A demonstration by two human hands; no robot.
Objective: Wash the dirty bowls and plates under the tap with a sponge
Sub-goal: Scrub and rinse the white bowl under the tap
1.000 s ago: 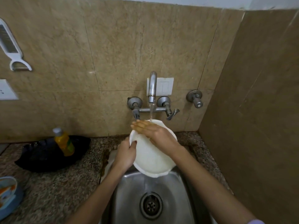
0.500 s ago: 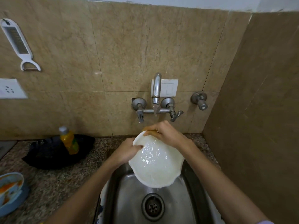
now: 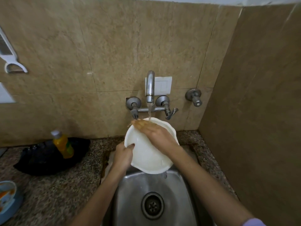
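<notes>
Two-handed job, middle of the frame: holding the round white bowl with a wavy rim (image 3: 146, 159) over the shiny steel sink (image 3: 130, 193), tipped and dripping, under the water running from the silver wall tap (image 3: 150, 85). Gripping its left edge with the left hand (image 3: 123, 156), thumb hooked inside. Rubbing the top inside with the right hand (image 3: 156, 134), fingers (image 3: 140, 123) flat and straight, holding nothing. Seeing no sponge. For doing it well, probably: pinching that wet edge tight, turning slowly, rubbing every part.

Beige marble-tiled walls (image 3: 114, 46), shadowed side wall (image 3: 260, 111) at right, speckled granite counter (image 3: 57, 193), white switch plate (image 3: 162, 85)
</notes>
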